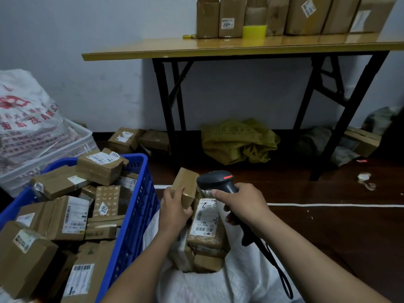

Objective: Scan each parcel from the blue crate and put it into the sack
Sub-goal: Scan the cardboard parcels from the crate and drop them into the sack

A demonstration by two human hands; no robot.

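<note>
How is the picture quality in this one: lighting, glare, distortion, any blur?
Head view: dim, bluish light, floor at right very dark; glossy table mirrors the boxes on it; wide-angle lens splays the table legs; crate labels soft, small print unreadable; left hand on the parcel and right hand on the scanner show no motion smear.

Crate [137,215] is bright blue, parcels [100,166] all brown cardboard with white labels and black barcodes, one box [108,196] has a pale dot pattern. Sack [236,283] is white, scanner [215,182] black with a red light. Table [153,48] yellowish top, black legs. Crumpled bag [236,143] mustard yellow, floor [328,232] dark brown with a white line [338,205].
</note>
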